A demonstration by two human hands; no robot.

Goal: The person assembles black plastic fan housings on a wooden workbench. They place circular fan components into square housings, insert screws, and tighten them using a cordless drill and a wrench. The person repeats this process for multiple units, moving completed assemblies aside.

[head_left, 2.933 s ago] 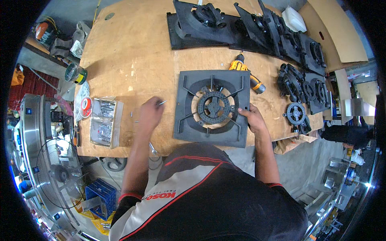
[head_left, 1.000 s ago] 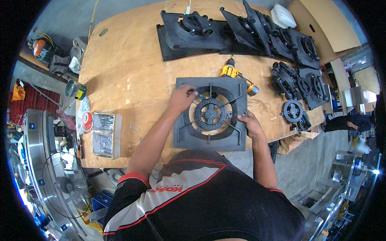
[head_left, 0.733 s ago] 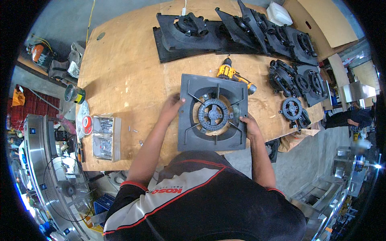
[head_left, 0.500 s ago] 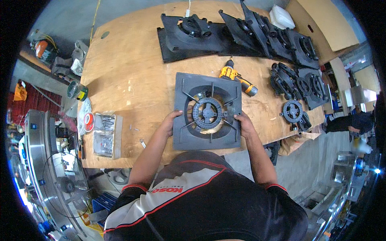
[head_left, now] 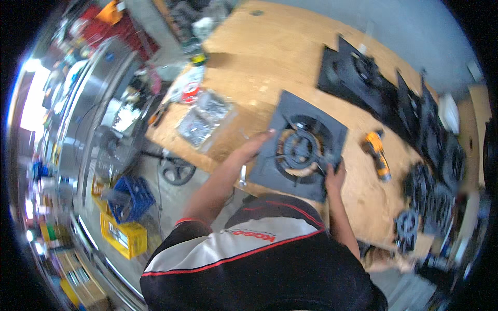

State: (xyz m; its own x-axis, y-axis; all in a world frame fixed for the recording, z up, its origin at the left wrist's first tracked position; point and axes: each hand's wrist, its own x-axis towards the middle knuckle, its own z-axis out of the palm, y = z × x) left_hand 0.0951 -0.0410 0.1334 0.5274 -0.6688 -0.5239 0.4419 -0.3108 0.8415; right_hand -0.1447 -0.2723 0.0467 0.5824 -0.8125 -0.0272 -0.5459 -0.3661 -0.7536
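A black square gas stove burner plate (head_left: 300,149), with a round cast burner ring in its middle opening, is tilted between my hands near the front edge of the wooden table. My left hand (head_left: 261,141) grips its left edge, with the thumb lying on the upper face. At the lower right edge, my right hand (head_left: 335,177) has its fingers closed round the rim. Fingers under the plate are hidden, and motion blurs the picture. A yellow and black cordless drill (head_left: 377,155) lies to the right of the plate.
Several black stove plates (head_left: 353,70) line the table's far right side, with loose burner parts (head_left: 407,223) nearer. An open box of plastic packets (head_left: 205,119) and a red tape roll (head_left: 190,93) sit left. Blue (head_left: 130,199) and yellow crates (head_left: 123,236) stand on the floor.
My view has swung to the left, so the table appears turned and more floor shows at left. The burner plate has tilted with my hands, which keep hold of it.
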